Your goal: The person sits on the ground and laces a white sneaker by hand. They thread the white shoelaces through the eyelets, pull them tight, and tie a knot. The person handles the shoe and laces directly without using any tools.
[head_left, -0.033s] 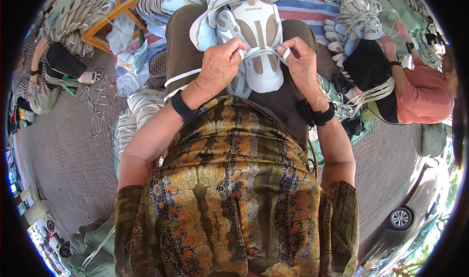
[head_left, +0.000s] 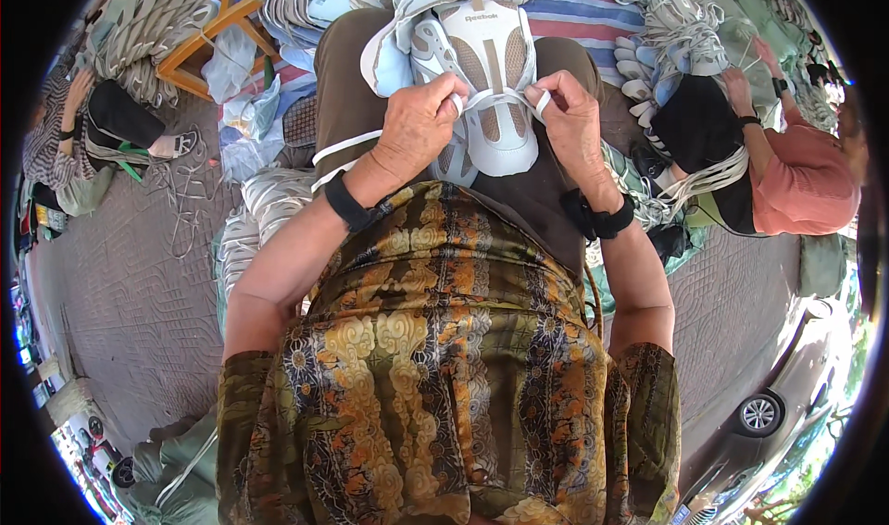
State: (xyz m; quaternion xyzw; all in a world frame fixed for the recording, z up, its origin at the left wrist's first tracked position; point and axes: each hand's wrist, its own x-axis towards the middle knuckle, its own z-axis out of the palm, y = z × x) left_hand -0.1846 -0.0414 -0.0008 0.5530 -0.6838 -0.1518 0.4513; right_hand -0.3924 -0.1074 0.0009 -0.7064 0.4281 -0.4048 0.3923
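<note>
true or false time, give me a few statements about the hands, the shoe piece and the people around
1. Both hands grip the white shoe upper on the lap. True: left hand and right hand pinch its white straps.
2. The person wears gloves. False: both hands are bare, with a black band on each wrist.
3. A person in a coral top sits to the right. True.
4. The wooden stool is blue. False: it is orange-brown.
5. The lap is empty. False: the upper lies on it.

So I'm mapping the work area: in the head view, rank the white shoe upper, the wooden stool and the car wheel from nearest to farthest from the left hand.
1. White shoe upper, in the left hand grip.
2. Wooden stool, upper left.
3. Car wheel, lower right.
</note>
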